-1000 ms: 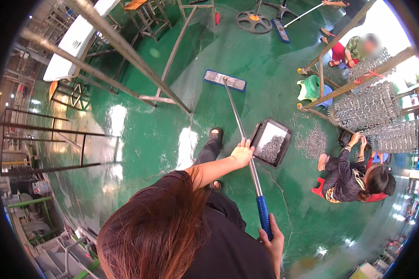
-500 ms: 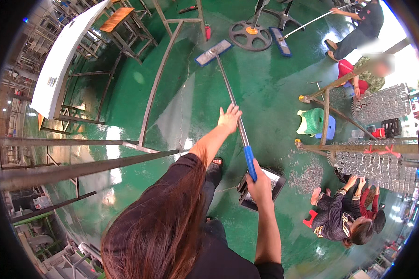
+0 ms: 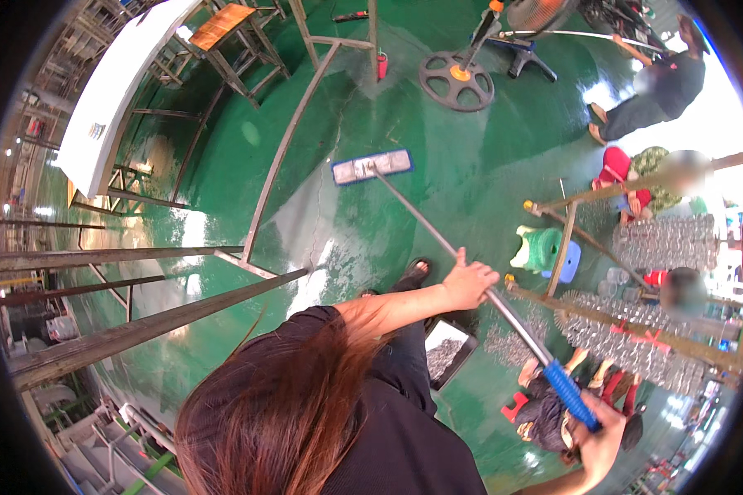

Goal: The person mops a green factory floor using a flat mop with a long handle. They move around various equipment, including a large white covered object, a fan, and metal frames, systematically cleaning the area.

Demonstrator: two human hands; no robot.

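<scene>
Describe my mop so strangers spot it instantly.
Against the green floor, find a flat, blue-edged head. The mop's pole slants under your left hand to a blue grip in your right hand. Unlike a co-worker's pole, it's in your hands.

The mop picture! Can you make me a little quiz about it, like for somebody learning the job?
1. True or false: the right hand is at the end of the blue grip.
2. Pick one: which of the person's hands is closer to the mop head? A) the left hand B) the right hand C) both the same
3. Fill in the blank: the floor around the mop head is coloured ____.

Key: 1. True. 2. A. 3. Green.
</scene>
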